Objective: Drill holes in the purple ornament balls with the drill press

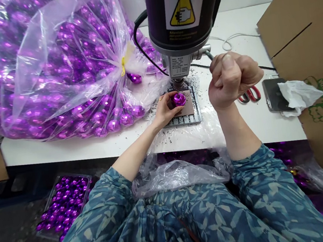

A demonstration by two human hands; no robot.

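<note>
My left hand (pixel 167 109) pinches a shiny purple faceted ball (pixel 179 99) between thumb and fingers. The ball sits on a small flat board (pixel 188 107) over the slotted metal base (pixel 183 121) of a bench drill press (pixel 188 40). The drill's tip meets the top of the ball; whether it has entered cannot be made out. Raised to the right of the drill, my right hand (pixel 231 78) is closed in a fist around the drill press lever (pixel 209 54), whose end is hidden inside the fingers.
A large clear bag (pixel 62 70) of purple balls, tied in yellow, fills the left. Red-handled scissors (pixel 249 95), a phone (pixel 275 95), crumpled tissue (pixel 299 95) and a cardboard box (pixel 313 49) stand right. Below left is a tray (pixel 88 182) of balls. Dark shavings surround the base.
</note>
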